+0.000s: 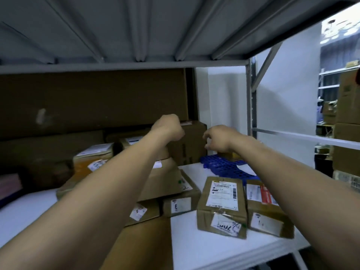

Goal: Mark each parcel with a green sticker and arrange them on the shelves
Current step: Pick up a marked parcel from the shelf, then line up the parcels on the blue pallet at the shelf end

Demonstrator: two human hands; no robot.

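Nearest me, a front parcel (pixel 222 203) sits close to the front lip of the white shelf (pixel 204 254), with a second parcel (pixel 268 209) touching its right side. My right forearm passes directly above both, so a dropped elbow could, in my judgement, push either one over the edge. To the left, a flat parcel (pixel 167 184) carrying a green sticker (pixel 180 181) lies across smaller boxes under my left forearm, an uneven stack that a nudge may slide. Further in, a blue plastic grid (pixel 224 164) lies on the shelf below the right hand (pixel 216 139). That hand's fingers are loosely curled and apart, pinching nothing, just beside the right edge of the upright parcel (pixel 190 145); contact not confirmed. The left hand (pixel 168 129) is bunched at that parcel's top front edge, fingers hidden behind the knuckles, and I cannot tell whether they hook over it. The parcel stands at the back of the shelf, before the large cartons (pixel 93 98). Risk: held on one side only, it may pivot and topple forward onto the stack. No sticker is visible on it, so it could be shelved unmarked.
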